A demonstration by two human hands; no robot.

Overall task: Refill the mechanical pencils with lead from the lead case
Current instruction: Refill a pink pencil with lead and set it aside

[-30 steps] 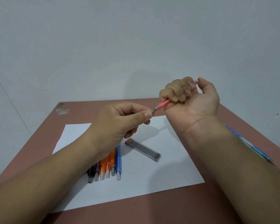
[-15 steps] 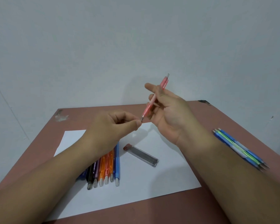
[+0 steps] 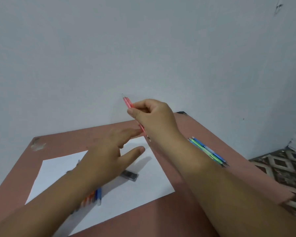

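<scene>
Right hand (image 3: 154, 115): fingers closed around a pink mechanical pencil (image 3: 128, 104), held tilted above the far part of the desk (image 3: 183, 209), tip end pointing down and toward the near right. Left hand (image 3: 113, 151): fingers spread open and empty (blurred), hovering over the white paper sheet (image 3: 143, 190), above the lead case (image 3: 130, 175) lying there. Unsorted pencils (image 3: 94, 197) lie on the sheet's near left, mostly hidden by the left forearm; a blue-green pencil bundle (image 3: 207, 151) rests on the desk at right.

The left hand (image 3: 109, 151) is motion-blurred and covers most of the lead case (image 3: 131, 175) and the pencil row (image 3: 94, 197) nearer the camera — the case's contents cannot be told.
</scene>
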